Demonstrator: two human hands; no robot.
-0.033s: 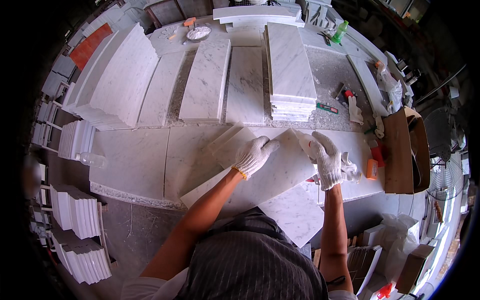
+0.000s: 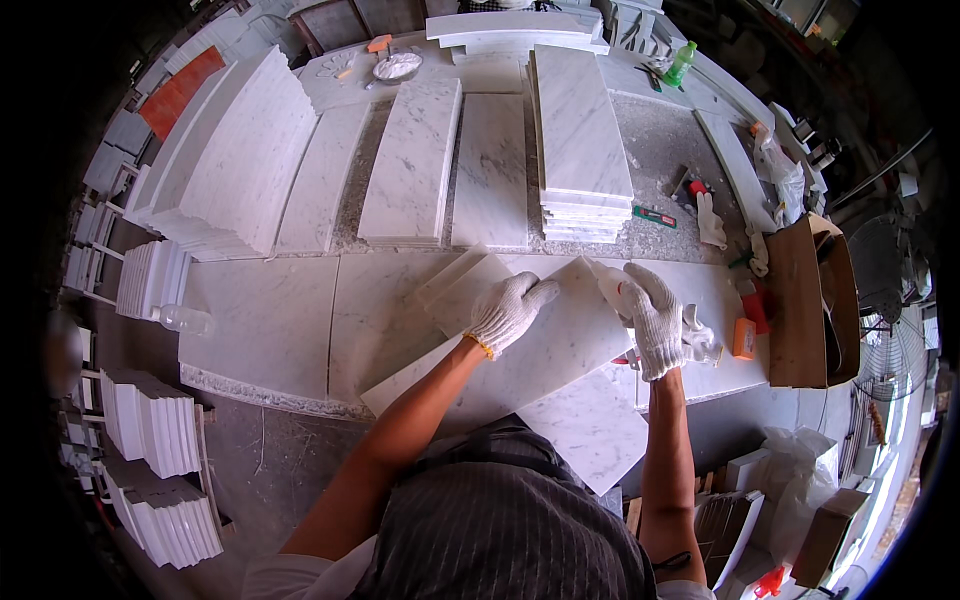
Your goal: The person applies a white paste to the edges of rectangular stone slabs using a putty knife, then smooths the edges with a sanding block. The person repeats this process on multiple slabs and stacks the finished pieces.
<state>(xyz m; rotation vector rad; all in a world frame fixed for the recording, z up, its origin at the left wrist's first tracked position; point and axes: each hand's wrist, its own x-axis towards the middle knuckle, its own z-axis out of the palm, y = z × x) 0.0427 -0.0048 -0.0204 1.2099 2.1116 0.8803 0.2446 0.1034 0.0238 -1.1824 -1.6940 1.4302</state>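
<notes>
While the fingers of the right hand (image 2: pixel 655 322) close around a white item (image 2: pixel 612 288), too unclear to name, those of the left hand (image 2: pixel 508 312) lie close together over a marble slab (image 2: pixel 560 345); whether they grip anything I cannot tell. The slab lies slantwise on the bench (image 2: pixel 260 330) before the person, with a smaller piece (image 2: pixel 455 285) by the left hand and another slab (image 2: pixel 590 425) jutting past the near edge. Rightward stand an orange box (image 2: pixel 744 338) and a cardboard box (image 2: pixel 795 310); farther back, a tall stack of slabs (image 2: pixel 585 125) and a green bottle (image 2: pixel 680 65).
</notes>
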